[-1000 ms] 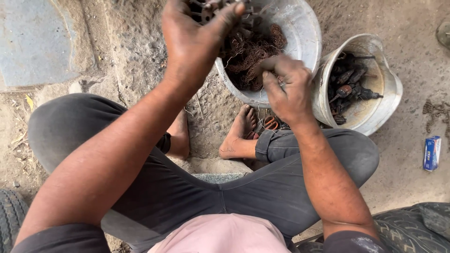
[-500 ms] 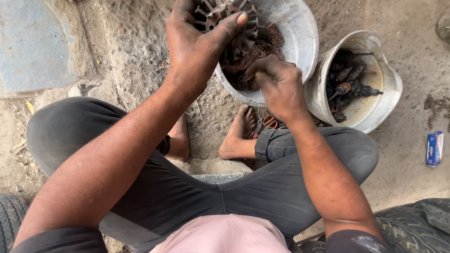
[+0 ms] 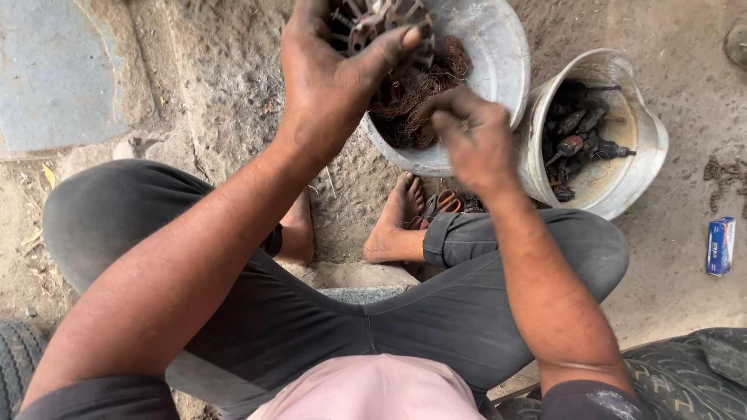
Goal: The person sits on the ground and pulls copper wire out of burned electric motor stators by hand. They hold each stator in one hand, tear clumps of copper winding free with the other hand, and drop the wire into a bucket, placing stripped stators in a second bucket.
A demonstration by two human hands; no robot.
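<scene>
left hand (image 3: pixel 327 78) grips slotted core (image 3: pixel 381 23) over basin (image 3: pixel 498 47).

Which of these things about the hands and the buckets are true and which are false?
1. The left hand holds a round metal part with slots. True.
2. The big metal bowl is full of water. False: it holds tangled reddish-brown wire.
3. The right hand rests flat on the ground. False: it is raised at the wire, over the bowl's edge.
4. The white bucket has dark metal parts in it. True.
5. A small blue box lies on the ground to the person's right. True.
6. The person wears closed boots. False: the feet are bare.
</scene>
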